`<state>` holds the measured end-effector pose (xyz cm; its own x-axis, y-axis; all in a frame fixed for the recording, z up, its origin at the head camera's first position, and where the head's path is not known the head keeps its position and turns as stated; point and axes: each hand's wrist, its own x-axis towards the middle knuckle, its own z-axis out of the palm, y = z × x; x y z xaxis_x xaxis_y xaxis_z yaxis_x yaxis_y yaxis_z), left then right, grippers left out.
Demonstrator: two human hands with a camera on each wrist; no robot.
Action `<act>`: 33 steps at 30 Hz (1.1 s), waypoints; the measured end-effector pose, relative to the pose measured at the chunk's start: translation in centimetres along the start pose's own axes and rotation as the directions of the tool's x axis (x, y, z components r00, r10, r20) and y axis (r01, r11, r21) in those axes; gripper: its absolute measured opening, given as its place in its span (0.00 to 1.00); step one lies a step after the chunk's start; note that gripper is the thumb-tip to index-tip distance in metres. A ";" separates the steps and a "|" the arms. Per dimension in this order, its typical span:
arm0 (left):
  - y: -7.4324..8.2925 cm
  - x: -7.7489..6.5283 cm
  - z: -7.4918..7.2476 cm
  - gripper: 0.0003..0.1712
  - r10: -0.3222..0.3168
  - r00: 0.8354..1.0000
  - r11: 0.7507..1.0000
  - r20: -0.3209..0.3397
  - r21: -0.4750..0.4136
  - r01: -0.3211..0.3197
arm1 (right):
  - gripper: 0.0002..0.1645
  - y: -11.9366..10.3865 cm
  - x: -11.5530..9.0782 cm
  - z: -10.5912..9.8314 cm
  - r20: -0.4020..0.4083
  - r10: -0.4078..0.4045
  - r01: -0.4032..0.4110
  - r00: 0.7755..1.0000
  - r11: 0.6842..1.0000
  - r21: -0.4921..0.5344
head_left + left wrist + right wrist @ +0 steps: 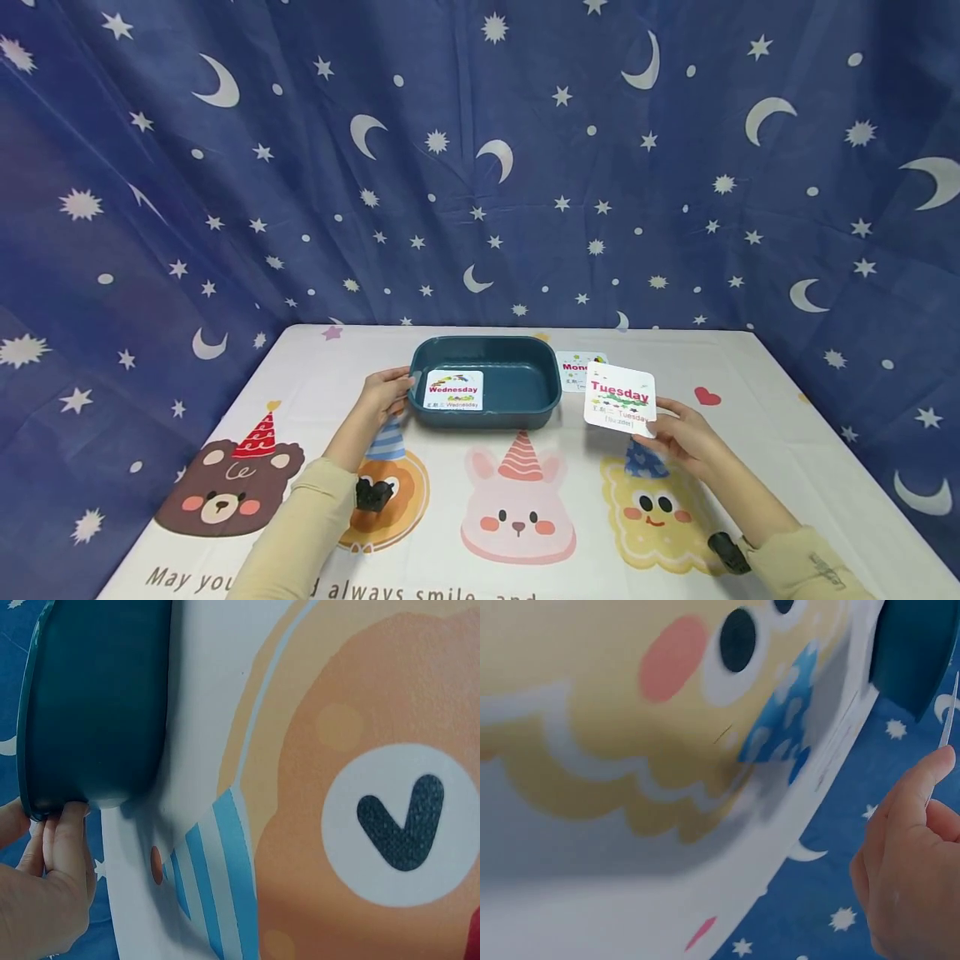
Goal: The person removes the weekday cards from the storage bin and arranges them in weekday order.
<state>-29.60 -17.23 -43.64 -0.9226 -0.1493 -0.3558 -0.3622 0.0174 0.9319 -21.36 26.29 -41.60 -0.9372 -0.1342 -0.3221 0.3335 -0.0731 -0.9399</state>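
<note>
A dark teal rectangular tub (525, 417) stands near the back of the table. My left hand (387, 392) grips its left end, and in the left wrist view the thumb and fingers (69, 832) pinch the rim. Inside the tub, at the left, a white "Wednesday" card (454, 392) leans face up. My right hand (686, 435) pinches a white "Tuesday" card (619, 398) by its lower right corner, to the right of the tub. In the right wrist view that card (951, 712) shows almost edge-on. Behind it lies a "Monday" card (576, 375), partly covered.
The table has a white cloth (442, 500) printed with cartoon animals and lettering. A blue curtain (480, 208) with white moons and stars hangs along the back and sides. Each wrist carries a small black device, such as the left one (373, 494).
</note>
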 end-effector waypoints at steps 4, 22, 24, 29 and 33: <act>0.0 -0.1 0.0 0.24 -0.004 1.000 1.000 -0.007 0.006 0.004 | 0.46 0.5 0.1 -1.6 -0.041 0.001 -0.002 0.999 1.000 -0.015; -0.3 0.1 -0.1 0.24 0.003 1.000 1.000 -0.007 0.006 -0.003 | 0.43 0.2 2.6 -4.8 -0.243 -0.018 -0.028 0.970 0.983 -0.184; -0.4 0.2 0.0 0.24 0.000 1.000 1.000 -0.013 0.004 0.000 | 0.45 0.1 3.0 -4.9 -0.255 -0.028 -0.030 0.966 0.975 -0.221; -0.4 0.2 0.0 0.24 -0.003 1.000 1.000 -0.022 0.001 0.003 | 0.46 -0.2 4.3 -5.4 -0.281 -0.063 -0.012 0.958 0.966 -0.257; -0.4 0.1 0.0 0.24 0.008 1.000 1.000 -0.014 -0.007 -0.008 | 0.46 -0.5 5.6 -5.6 -0.354 -0.074 -0.028 0.932 0.961 -0.275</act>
<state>-29.58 -17.24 -44.11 -0.9235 -0.1633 -0.3471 -0.3536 0.0117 0.9353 -27.34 31.13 -43.51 -0.9348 0.2297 -0.2711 0.3187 0.2049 -0.9254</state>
